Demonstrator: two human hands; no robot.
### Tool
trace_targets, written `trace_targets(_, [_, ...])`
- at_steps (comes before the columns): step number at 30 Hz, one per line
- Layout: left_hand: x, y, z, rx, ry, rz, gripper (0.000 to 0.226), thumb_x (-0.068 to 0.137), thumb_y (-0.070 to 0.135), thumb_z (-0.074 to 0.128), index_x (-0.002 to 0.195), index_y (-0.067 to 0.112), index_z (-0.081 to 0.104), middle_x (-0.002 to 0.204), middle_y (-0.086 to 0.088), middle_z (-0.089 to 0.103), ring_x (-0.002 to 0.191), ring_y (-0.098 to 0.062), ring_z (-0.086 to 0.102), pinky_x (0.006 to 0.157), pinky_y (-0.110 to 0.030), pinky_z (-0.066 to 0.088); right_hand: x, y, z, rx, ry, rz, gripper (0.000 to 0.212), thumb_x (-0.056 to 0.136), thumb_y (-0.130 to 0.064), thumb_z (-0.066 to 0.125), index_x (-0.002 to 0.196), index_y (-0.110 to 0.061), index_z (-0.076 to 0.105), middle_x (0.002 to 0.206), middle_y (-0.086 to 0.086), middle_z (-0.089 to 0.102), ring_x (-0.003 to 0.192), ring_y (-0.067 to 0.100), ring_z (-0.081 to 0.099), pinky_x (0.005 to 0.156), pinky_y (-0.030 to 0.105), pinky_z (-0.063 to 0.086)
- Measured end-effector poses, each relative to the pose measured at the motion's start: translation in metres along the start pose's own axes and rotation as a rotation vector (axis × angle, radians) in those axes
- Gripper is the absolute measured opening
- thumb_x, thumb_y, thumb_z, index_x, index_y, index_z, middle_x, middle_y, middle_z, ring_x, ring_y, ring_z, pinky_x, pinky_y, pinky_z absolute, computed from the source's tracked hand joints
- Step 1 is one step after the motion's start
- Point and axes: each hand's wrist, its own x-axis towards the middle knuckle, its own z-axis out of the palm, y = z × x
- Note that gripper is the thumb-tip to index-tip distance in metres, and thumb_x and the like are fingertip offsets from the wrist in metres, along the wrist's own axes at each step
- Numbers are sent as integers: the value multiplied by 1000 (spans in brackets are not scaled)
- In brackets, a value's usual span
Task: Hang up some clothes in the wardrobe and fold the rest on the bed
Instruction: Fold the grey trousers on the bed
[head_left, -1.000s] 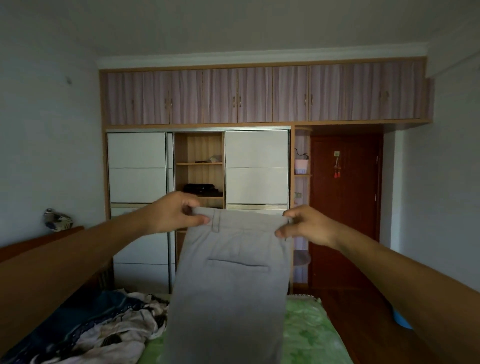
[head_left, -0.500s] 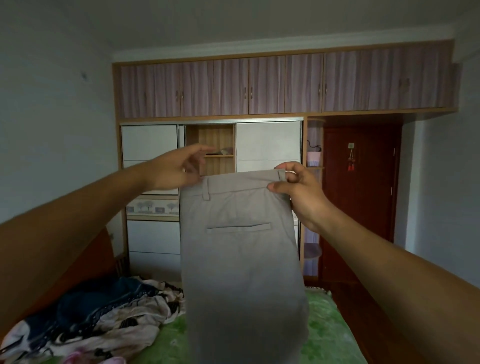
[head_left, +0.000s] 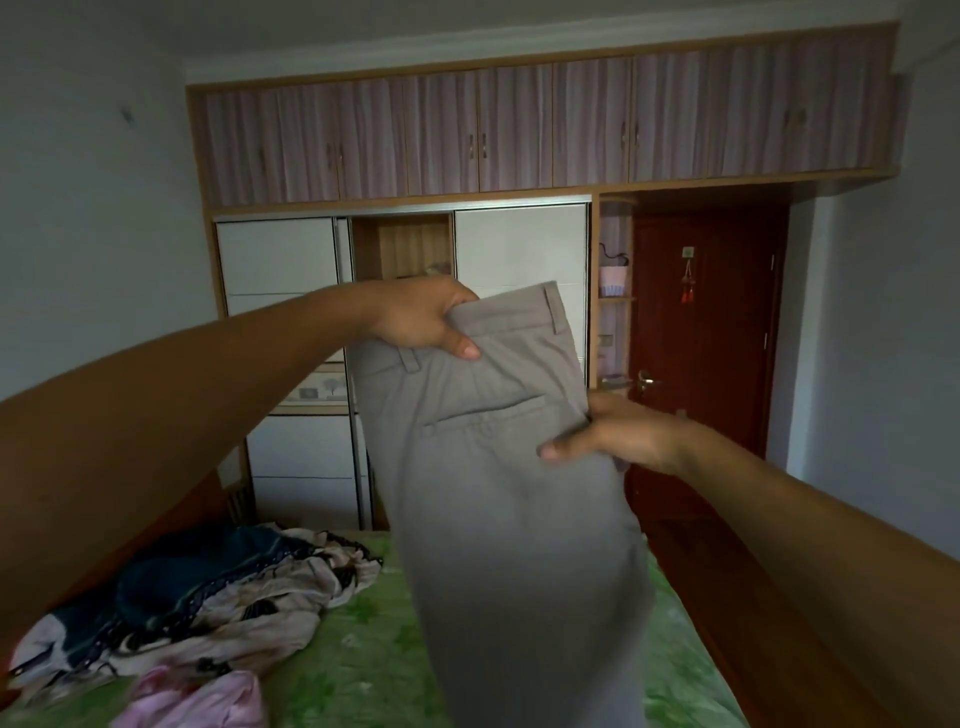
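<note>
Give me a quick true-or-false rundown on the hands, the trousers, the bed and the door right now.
1. Both the left hand and the right hand hold the grey trousers. True.
2. The right hand grips the waistband. False: it pinches the side edge lower down, near the back pocket.
3. The grey trousers lie folded on the bed. False: they hang unfolded in the air above it.
4. A pile of clothes lies on the bed. True.
5. The red door stands wide open. False: it is shut.
</note>
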Motion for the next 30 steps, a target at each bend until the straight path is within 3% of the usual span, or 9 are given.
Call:
trace_targets(3, [-3,4,-15,28,7,-34,36,87,31,74,119,18,67,109,11,70,99,-2,65,81,-13,51,-9,60,4,-262,-64,188,47,79,-13,80,124,-18,68,118,-4,72,111,18,67,101,43,53])
trace_targets(7, [-11,-3,-25,65,48,-47,29,87,30,75,113,19,69,108,6,71,101,-10,66,90,-28,54,-15,90,7,-49,119,165,29,90,-10,71,118,-5,68,113,8,74,103,26,71,95,53,54])
trace_targets(10, [-16,-3,-30,59,82,-41,22,88,30,73,108,26,67,107,8,70,100,-10,66,89,-29,53,-23,105,22,36,317,220,38,91,-38,71,110,-6,65,101,8,73,92,24,70,82,49,58])
trace_targets(11, [-17,-4,-31,70,93,-52,23,88,30,73,109,25,67,107,7,70,100,-11,66,89,-30,53,-27,111,30,88,324,311,45,90,-53,66,111,-14,65,98,8,74,90,24,70,77,44,58])
trace_targets(13, [-21,-7,-35,103,96,-78,29,87,32,74,113,20,69,108,5,71,100,-13,67,91,-34,54,-31,120,52,370,200,425,47,93,-65,52,116,-25,64,103,10,76,99,28,71,82,42,56])
trace_targets(15, [-23,-12,-37,113,92,-99,34,86,35,74,116,19,69,109,4,72,100,-13,68,91,-37,56,-22,127,71,696,187,351,40,101,-53,49,120,-22,66,110,10,75,105,29,69,90,43,52])
trace_targets(19, [-33,-21,-38,108,93,-131,34,86,34,74,116,19,68,108,4,71,99,-14,67,79,-28,56,-3,129,100,1090,286,256,24,97,-20,55,116,-15,70,99,9,74,85,25,68,77,36,49])
trace_targets(26, [-61,-42,-41,92,68,-181,21,87,28,74,106,24,69,104,8,70,95,-8,67,76,-21,52,1,140,116,1277,248,237,44,83,-1,66,126,-7,63,107,16,67,91,30,64,89,44,49])
trace_targets(30, [-65,-44,-43,76,52,-169,13,87,27,74,94,35,66,96,14,69,87,1,65,75,-20,47,2,126,110,1225,255,210,48,84,13,56,126,-9,64,110,16,68,70,23,63,70,34,49])
